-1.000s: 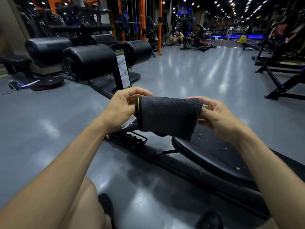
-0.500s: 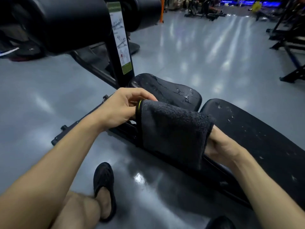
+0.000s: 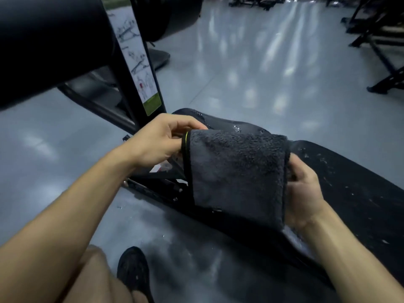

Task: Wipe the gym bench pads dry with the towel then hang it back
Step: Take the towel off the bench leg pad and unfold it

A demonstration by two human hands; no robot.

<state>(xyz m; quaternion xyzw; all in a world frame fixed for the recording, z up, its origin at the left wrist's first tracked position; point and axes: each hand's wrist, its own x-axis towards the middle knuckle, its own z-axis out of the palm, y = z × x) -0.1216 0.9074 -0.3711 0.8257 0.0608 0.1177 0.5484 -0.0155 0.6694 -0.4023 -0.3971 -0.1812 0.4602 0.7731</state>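
The towel [image 3: 237,173], dark grey and folded, hangs stretched between both hands just above the gym bench, in front of the gap between the small seat pad [image 3: 229,125] and the long back pad [image 3: 354,182]. The left hand [image 3: 160,141] pinches its yellow-trimmed edge between thumb and fingers, and the right hand [image 3: 303,189] is closed around the opposite edge, so the cloth is kept flat and taut, likely to give a broad wiping face rather than a bunched lump. Water beads show on both pads, so the wiping looks not yet begun. The folded shape should soak well and stay manageable when pressed down onto the surface. An upright post carrying an exercise chart [image 3: 140,62] stands just beyond the left hand, and a black shoe [image 3: 133,267] rests on the glossy floor [image 3: 240,68] below.
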